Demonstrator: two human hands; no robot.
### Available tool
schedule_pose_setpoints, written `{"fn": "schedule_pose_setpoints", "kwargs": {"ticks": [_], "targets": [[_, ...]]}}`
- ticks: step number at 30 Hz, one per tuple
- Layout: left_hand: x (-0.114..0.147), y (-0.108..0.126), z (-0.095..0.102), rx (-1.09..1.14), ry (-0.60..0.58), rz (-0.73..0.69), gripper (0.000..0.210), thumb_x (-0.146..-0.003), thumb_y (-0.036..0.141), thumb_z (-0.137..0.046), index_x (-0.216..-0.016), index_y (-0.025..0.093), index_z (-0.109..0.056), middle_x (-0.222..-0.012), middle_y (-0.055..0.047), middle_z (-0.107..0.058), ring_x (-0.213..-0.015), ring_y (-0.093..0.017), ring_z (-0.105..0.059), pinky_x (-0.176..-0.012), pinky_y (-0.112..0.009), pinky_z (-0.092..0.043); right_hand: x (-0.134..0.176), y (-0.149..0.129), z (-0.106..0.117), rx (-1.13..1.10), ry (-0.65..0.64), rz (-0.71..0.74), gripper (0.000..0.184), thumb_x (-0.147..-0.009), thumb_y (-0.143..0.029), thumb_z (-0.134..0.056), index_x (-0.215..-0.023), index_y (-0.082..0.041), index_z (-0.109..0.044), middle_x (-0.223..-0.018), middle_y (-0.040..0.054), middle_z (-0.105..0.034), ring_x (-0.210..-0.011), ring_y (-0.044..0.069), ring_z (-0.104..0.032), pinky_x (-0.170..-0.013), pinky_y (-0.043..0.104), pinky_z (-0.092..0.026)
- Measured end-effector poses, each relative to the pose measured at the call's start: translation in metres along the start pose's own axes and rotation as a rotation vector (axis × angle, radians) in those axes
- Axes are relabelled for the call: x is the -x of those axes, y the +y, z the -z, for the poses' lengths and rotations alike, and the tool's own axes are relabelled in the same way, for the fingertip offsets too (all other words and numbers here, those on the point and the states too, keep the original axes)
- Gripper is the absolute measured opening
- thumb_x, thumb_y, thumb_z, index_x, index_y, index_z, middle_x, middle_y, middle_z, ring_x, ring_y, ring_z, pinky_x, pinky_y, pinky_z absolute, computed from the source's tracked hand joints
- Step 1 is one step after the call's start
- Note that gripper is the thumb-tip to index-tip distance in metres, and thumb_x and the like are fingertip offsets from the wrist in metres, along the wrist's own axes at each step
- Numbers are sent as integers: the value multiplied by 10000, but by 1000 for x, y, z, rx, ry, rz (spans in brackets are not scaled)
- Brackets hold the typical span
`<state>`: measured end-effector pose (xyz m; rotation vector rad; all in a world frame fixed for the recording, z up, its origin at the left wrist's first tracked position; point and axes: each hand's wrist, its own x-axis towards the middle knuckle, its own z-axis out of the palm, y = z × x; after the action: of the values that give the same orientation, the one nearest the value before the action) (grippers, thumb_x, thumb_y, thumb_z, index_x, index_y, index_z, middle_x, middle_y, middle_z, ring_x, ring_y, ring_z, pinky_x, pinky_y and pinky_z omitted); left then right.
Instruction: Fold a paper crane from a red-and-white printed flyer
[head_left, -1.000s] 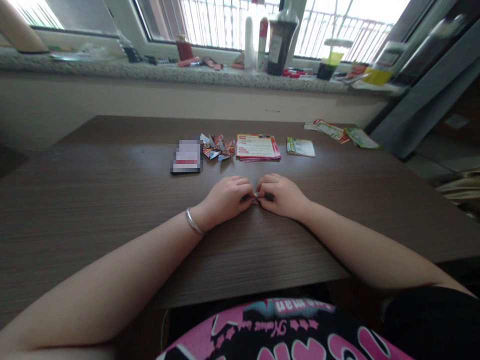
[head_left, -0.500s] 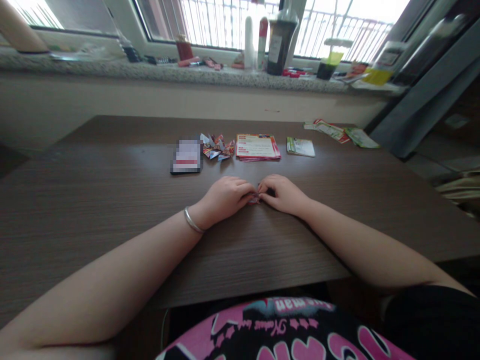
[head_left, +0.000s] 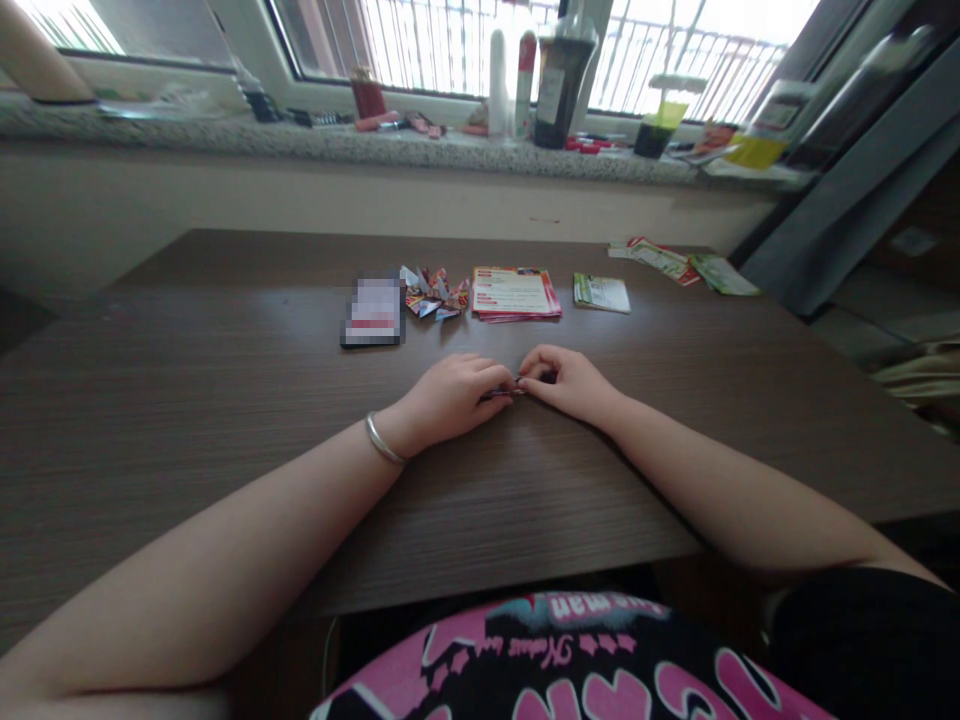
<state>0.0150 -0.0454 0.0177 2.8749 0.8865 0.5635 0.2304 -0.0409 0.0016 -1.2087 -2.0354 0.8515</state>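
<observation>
Between my two hands is a small folded piece of printed paper (head_left: 504,393), mostly covered by my fingers. My left hand (head_left: 461,395), with a silver bangle at the wrist, is closed on its left part. The fingertips of my right hand (head_left: 566,380) pinch its right end. Beyond my hands lies a pile of folded paper pieces (head_left: 436,294) in red, orange and white. Beside that pile is a stack of printed sheets (head_left: 515,293) with red edges. A smaller stack of green-and-white cards (head_left: 602,293) lies further right.
A phone-like device with a blurred-out screen (head_left: 373,310) lies left of the paper pile. Loose printed strips (head_left: 664,262) are at the table's back right. Bottles, a dark-filled container (head_left: 561,90) and small items crowd the granite windowsill (head_left: 450,150). The brown table (head_left: 225,400) spreads around my arms.
The paper between my fingers has tilted and shows less of its face, now a thin edge. My right hand has shifted slightly upward; the left fingers have closed more over the paper.
</observation>
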Motion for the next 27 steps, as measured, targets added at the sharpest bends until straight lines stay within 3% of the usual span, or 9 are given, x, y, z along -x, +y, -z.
{"fn": "schedule_pose_setpoints", "kwargs": {"ticks": [5,11,17,23,27], "targets": [[0,0,-2,134,19,49,122,-914,234,-533,-930,172,-637,-954,-68,-682,-932,-189,-632,-841,-309,-481,-1,2,-1,-140,-83,-24,131,-767,-275,-647,-848,-185,-595,-655,-27,-673,-625,129,-617,-672,276,-467],[-1,-4,-8,102,105,43,136,-911,215,-538,-958,173,-658,-1051,-80,-688,-1053,-211,-616,-925,-338,-470,-3,2,-1,-31,-77,-3,90,-784,-256,-602,-800,-177,-644,-652,-25,-613,-615,113,-546,-623,250,-419],[-4,-3,-7,32,86,59,122,-901,223,-557,-860,161,-655,-869,-64,-664,-853,-194,-597,-795,-322,-474,-3,5,-1,78,-1,114,86,-754,-181,-594,-799,-179,-667,-698,-15,-595,-651,118,-532,-643,251,-421],[-4,-4,-8,7,135,38,116,-891,216,-572,-862,145,-660,-934,-77,-647,-882,-189,-570,-828,-319,-456,-2,-2,3,237,-27,278,71,-792,-200,-598,-799,-176,-665,-814,35,-667,-803,164,-584,-787,302,-435],[-4,-6,-9,-30,103,51,137,-883,256,-596,-862,151,-683,-901,-71,-647,-838,-185,-565,-784,-311,-449,-1,-4,2,369,-45,274,85,-818,-255,-626,-813,-180,-666,-862,54,-687,-858,184,-584,-823,325,-424]]}}
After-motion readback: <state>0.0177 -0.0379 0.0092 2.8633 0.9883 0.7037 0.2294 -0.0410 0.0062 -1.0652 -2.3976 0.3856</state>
